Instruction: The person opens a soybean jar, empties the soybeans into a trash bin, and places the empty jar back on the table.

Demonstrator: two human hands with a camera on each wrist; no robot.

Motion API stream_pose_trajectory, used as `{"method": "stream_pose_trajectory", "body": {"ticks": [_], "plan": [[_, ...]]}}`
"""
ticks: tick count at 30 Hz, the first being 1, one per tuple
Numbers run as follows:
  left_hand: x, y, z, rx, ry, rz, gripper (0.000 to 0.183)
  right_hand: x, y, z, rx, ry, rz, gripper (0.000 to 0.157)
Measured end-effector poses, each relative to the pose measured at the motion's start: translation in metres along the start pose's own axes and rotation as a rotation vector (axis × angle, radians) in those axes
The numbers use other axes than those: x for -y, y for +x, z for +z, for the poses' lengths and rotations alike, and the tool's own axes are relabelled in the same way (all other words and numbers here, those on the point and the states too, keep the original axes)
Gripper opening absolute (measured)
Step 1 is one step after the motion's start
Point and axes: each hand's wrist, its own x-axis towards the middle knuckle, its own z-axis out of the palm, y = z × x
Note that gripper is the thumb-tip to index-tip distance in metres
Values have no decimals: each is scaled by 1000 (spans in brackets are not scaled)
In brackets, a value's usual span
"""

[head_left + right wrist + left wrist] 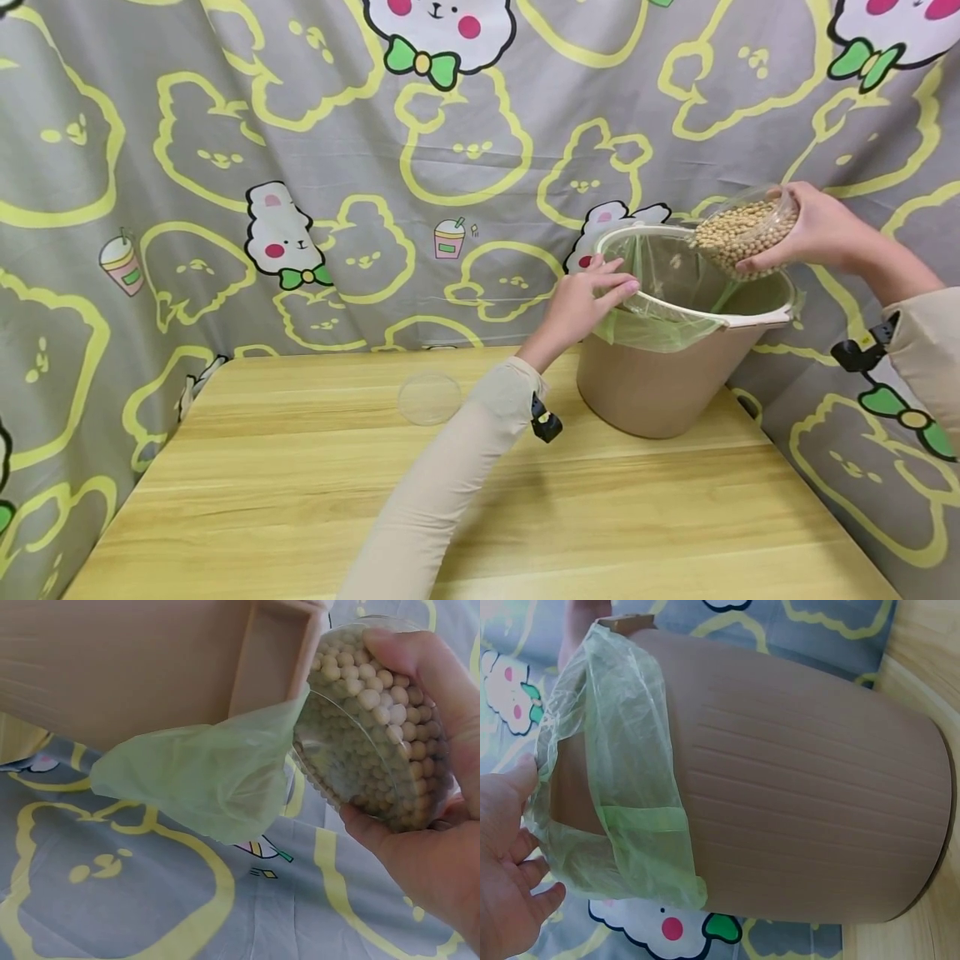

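Tilted over the mouth of a brown trash bin (645,392), a clear round container (341,724) full of soybeans (742,233) is gripped by my right hand (825,229). Thumb and fingers wrap its sides, and the beans are heaped toward the lower lip. A thin green bag (634,750) lines the bin and folds over its pale rim (757,320). My left hand (581,304) is at the bin's left edge, fingers loosely spread and fingertips right at the bag-covered rim.
A clear round lid (429,398) lies flat on the wooden table (300,500), left of my left forearm. The bin stands near the table's back right corner. Behind and at the sides hangs a grey patterned curtain (360,167).
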Motion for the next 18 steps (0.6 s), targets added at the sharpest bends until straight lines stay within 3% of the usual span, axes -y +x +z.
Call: {"method": "stream_pose_trajectory", "body": {"ticks": [8,18], "plan": [[2,0,1,9,11,0,36,3,7,0,43,-78,20,118],[1,0,0,17,12,-20,37,8,16,2,80,-117,23,118]]}}
